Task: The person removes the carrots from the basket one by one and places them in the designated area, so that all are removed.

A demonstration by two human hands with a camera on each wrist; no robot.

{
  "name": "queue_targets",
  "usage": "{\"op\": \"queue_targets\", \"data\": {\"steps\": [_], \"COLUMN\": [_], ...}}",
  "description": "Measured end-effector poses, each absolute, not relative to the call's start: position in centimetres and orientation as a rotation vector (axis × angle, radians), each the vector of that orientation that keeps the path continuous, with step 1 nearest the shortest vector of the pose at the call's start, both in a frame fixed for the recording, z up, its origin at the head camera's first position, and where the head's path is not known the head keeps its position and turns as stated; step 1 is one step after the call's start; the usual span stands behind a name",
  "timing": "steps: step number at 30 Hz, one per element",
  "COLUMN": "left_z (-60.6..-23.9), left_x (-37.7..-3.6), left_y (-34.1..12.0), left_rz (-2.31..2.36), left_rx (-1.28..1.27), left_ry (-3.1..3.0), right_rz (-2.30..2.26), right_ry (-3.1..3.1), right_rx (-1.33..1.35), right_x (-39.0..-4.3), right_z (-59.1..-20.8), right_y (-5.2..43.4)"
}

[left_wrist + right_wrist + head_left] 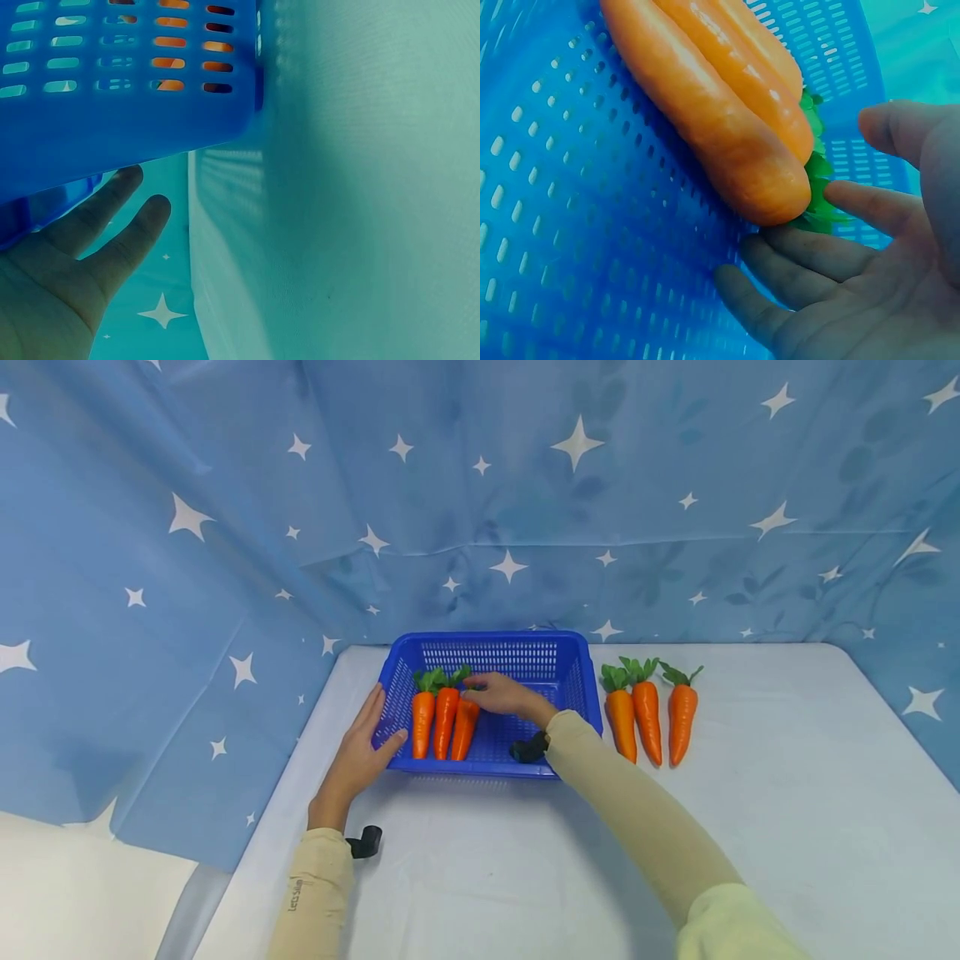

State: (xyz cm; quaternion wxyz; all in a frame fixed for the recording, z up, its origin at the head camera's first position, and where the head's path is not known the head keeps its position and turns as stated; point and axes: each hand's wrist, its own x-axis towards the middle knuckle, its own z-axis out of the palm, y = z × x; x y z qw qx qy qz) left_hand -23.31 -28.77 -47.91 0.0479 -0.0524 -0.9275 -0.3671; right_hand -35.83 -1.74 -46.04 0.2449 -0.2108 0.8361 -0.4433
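Left hand flat, fingers straight, forearm stretched forward; right hand reaching in, fingers loosely extended, holding nothing.

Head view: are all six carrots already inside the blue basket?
No: three carrots lie in the blue basket, while three more carrots lie on the table to its right.

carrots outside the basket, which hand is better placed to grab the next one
Probably the right hand: the three loose carrots lie on the table right of the basket, on its side. The left hand rests against the basket's left wall.
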Motion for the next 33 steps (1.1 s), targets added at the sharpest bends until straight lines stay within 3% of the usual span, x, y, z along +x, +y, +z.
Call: {"op": "queue_targets", "data": {"steps": [33], "left_z": [-47.7], "left_x": [-23.3], "left_y": [-28.6], "left_rz": [-1.145], "left_rx": [-0.149], "left_ry": [-2.836], "right_rz": [-1.315], "right_ry": [2.233], "right_rx": [-0.421], "right_x": [-35.9], "right_z": [-46.9], "right_y": [-2.8]}}
